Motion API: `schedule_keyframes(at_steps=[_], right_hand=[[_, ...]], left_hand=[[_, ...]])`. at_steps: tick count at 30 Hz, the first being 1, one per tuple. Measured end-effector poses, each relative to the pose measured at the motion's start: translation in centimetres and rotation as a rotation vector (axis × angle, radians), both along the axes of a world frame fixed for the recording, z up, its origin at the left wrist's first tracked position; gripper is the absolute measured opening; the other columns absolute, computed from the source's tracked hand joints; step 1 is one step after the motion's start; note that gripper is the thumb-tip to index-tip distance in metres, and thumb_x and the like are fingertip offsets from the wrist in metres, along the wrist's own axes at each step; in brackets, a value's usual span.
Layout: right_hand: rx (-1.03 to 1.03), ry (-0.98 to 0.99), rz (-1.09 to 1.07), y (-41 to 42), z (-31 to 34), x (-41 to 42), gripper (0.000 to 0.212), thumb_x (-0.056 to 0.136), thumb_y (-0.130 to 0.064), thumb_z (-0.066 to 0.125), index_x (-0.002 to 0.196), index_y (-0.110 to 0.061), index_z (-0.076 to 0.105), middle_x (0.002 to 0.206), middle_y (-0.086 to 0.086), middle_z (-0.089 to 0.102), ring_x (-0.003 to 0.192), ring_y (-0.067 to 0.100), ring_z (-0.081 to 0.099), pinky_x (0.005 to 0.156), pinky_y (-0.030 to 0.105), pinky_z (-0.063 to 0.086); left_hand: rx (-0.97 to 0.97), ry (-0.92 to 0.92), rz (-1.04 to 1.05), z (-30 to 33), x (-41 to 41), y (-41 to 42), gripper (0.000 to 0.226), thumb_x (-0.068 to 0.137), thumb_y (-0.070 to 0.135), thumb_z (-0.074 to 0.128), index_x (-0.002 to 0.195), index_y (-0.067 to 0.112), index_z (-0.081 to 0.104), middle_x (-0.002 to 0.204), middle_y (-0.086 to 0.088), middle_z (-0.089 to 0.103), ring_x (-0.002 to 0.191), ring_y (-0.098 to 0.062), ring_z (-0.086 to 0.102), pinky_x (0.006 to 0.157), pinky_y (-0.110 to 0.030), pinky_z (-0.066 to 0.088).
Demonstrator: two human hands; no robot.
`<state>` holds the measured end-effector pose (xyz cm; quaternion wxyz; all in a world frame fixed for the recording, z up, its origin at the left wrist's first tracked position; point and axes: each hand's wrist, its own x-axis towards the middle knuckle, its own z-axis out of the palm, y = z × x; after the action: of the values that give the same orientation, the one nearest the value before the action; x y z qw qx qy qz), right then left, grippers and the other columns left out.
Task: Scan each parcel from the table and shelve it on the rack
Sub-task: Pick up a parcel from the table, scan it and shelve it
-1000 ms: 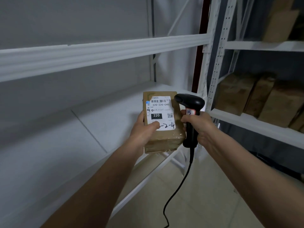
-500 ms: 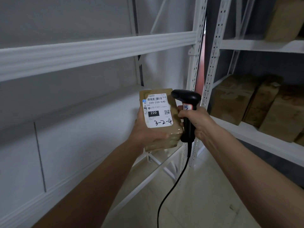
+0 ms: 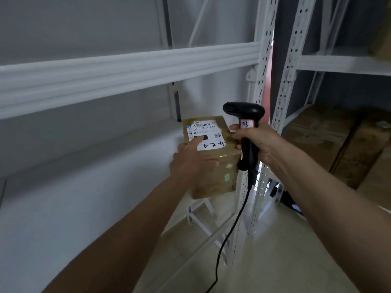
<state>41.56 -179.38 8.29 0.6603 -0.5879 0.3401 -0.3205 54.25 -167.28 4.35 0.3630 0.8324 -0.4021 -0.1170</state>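
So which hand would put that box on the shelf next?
Probably the left hand: it already grips the parcel beside the white shelf. The right hand is busy gripping the scanner.

Two bare forearms run up from the lower edge of the frame toward its centre, one from the lower left, the other from the lower right. No sleeve, cuff, glove, watch or ring shows on either arm. The left hand (image 3: 191, 163) and the right hand (image 3: 261, 144) are both uncovered, with short, plain fingernails. The upper arms and the clothing above them lie outside the frame.
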Motion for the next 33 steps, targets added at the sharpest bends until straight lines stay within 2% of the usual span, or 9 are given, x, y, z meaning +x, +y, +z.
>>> schedule_keyframes(at_steps=[4, 6, 9, 13, 15, 18, 23, 28, 33], right_hand=[[0.033, 0.015, 0.029, -2.6, 0.3, 1.7, 0.019, 0.078, 0.007, 0.066, 0.088, -0.009, 0.067, 0.086, 0.003, 0.069, 0.072, 0.016, 0.066, 0.057, 0.024, 0.052], [0.095, -0.023, -0.006, -3.4, 0.1, 2.5, 0.021, 0.078, 0.007, 0.066, 0.093, -0.008, 0.066, 0.089, 0.008, 0.068, 0.072, 0.019, 0.065, 0.057, 0.026, 0.053], [0.139, -0.095, -0.094, -3.6, -0.6, 2.8, 0.026, 0.078, 0.007, 0.065, 0.099, -0.009, 0.065, 0.087, 0.003, 0.066, 0.063, 0.014, 0.063, 0.050, 0.023, 0.051], [0.170, -0.129, -0.164, -3.9, -2.1, 1.9, 0.025, 0.078, 0.008, 0.065, 0.089, -0.015, 0.064, 0.085, -0.002, 0.064, 0.067, 0.012, 0.060, 0.064, 0.031, 0.051], [0.192, -0.155, -0.206, -4.2, -2.5, 1.4, 0.027, 0.078, 0.009, 0.063, 0.079, -0.018, 0.061, 0.077, -0.003, 0.063, 0.061, 0.011, 0.058, 0.061, 0.029, 0.050], [0.207, -0.159, -0.204, -4.6, -2.8, 0.8, 0.028, 0.078, 0.008, 0.063, 0.074, -0.020, 0.060, 0.071, -0.002, 0.062, 0.059, 0.011, 0.058, 0.061, 0.028, 0.050], [0.216, -0.131, -0.167, -5.1, -3.1, 0.0, 0.024, 0.078, 0.008, 0.064, 0.083, -0.016, 0.061, 0.069, 0.003, 0.060, 0.054, 0.014, 0.056, 0.055, 0.029, 0.048], [0.216, -0.140, -0.136, -5.3, -3.2, -0.6, 0.026, 0.078, 0.010, 0.064, 0.080, -0.016, 0.063, 0.068, 0.002, 0.060, 0.052, 0.013, 0.054, 0.054, 0.027, 0.049], [0.219, -0.125, -0.103, -5.3, -3.2, -0.8, 0.023, 0.079, 0.008, 0.065, 0.082, -0.015, 0.063, 0.067, 0.003, 0.059, 0.052, 0.013, 0.054, 0.053, 0.025, 0.048]], left_hand=[[0.113, -0.112, 0.039, 0.3, 1.6, -2.2, 0.082, 0.075, 0.059, 0.071, 0.145, 0.037, 0.035, 0.140, -0.007, 0.045, 0.124, -0.028, 0.048, 0.100, -0.042, 0.042], [0.148, -0.150, 0.091, 0.1, 1.9, -3.1, 0.082, 0.077, 0.062, 0.067, 0.146, 0.038, 0.032, 0.140, -0.009, 0.043, 0.123, -0.029, 0.049, 0.098, -0.042, 0.042], [0.139, -0.185, 0.172, -0.2, 1.3, -4.4, 0.080, 0.080, 0.064, 0.063, 0.147, 0.038, 0.029, 0.143, -0.009, 0.033, 0.120, -0.031, 0.051, 0.097, -0.042, 0.043], [0.145, -0.232, 0.202, -0.4, 0.7, -6.6, 0.076, 0.084, 0.060, 0.061, 0.148, 0.037, 0.028, 0.146, -0.009, 0.021, 0.116, -0.031, 0.053, 0.096, -0.042, 0.043], [0.143, -0.226, 0.206, -0.5, 0.5, -7.6, 0.074, 0.085, 0.056, 0.062, 0.148, 0.037, 0.029, 0.144, -0.009, 0.022, 0.115, -0.031, 0.053, 0.097, -0.042, 0.044], [0.102, -0.210, 0.235, -0.7, 0.3, -8.9, 0.073, 0.082, 0.056, 0.066, 0.145, 0.038, 0.033, 0.139, -0.009, 0.026, 0.111, -0.031, 0.054, 0.094, -0.041, 0.045], [0.067, -0.186, 0.271, -1.2, -0.3, -11.4, 0.074, 0.079, 0.059, 0.067, 0.143, 0.040, 0.034, 0.137, -0.010, 0.028, 0.115, -0.031, 0.049, 0.093, -0.040, 0.044], [0.039, -0.125, 0.250, -1.8, -1.0, -13.1, 0.074, 0.080, 0.055, 0.067, 0.144, 0.045, 0.031, 0.135, -0.011, 0.030, 0.121, -0.033, 0.044, 0.100, -0.043, 0.043], [0.025, -0.088, 0.216, -1.9, -0.8, -13.5, 0.075, 0.082, 0.053, 0.067, 0.145, 0.046, 0.029, 0.136, -0.012, 0.031, 0.122, -0.034, 0.044, 0.099, -0.045, 0.042]])
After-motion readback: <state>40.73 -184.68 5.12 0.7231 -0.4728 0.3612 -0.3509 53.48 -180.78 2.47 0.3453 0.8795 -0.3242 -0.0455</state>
